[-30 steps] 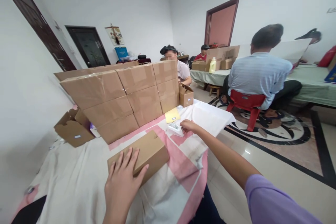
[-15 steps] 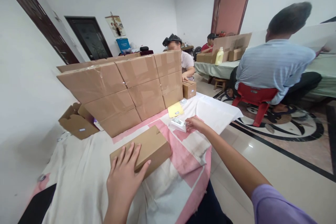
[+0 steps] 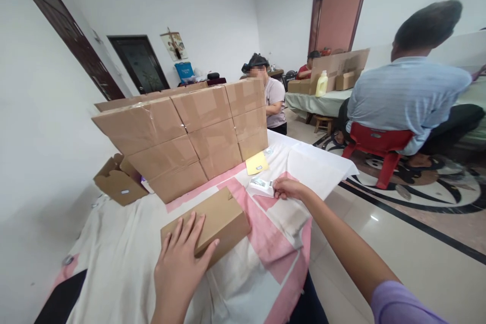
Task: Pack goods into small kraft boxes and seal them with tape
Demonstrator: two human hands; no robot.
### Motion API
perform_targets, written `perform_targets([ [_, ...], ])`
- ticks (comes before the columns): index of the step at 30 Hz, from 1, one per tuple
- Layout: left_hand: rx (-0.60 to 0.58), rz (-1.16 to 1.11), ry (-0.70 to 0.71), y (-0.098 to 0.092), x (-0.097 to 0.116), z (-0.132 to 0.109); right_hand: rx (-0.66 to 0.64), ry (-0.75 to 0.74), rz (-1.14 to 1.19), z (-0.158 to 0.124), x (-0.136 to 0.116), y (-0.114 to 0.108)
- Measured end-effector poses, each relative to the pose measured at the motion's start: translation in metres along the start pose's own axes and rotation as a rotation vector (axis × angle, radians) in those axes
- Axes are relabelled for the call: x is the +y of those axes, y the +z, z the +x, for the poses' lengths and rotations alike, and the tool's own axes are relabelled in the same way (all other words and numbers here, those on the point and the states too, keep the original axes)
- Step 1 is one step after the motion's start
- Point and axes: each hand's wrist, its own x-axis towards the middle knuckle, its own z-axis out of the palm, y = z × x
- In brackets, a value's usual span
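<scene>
A closed brown cardboard box [image 3: 224, 215] lies on the cloth in front of me. My left hand [image 3: 184, 248] rests on its top with the fingers spread. Further off is a small white open box [image 3: 261, 190] with something pale and shiny in it. At its right end, my right hand [image 3: 288, 188] is closed in a pinch; what lies between the fingertips is too small to make out. Just behind the white box is a yellow sheet [image 3: 256, 163] bearing a small white label.
A wall of taped cardboard [image 3: 190, 136] stands along the table's far side. An open carton [image 3: 120, 182] sits at the left. One person [image 3: 274, 98] is behind the cardboard; another [image 3: 408, 86] sits on a red chair [image 3: 379, 137] at the right.
My right hand's fingers have closed at the right end of the white box. My left hand stays on the brown box. The person behind the cardboard has straightened up, and the small carton there no longer shows.
</scene>
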Motion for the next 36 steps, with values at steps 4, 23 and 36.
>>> perform_targets([
  [4,0.018,-0.009,0.001,0.004,-0.002,-0.001,-0.044,-0.027,-0.011,0.003,0.007,-0.007],
  [23,-0.019,-0.031,-0.124,-0.020,0.033,-0.007,0.301,-0.329,-0.061,-0.057,-0.023,0.060],
  [36,-0.009,-0.066,-0.194,-0.033,0.049,-0.015,-0.164,-0.287,-0.429,-0.085,-0.102,0.183],
])
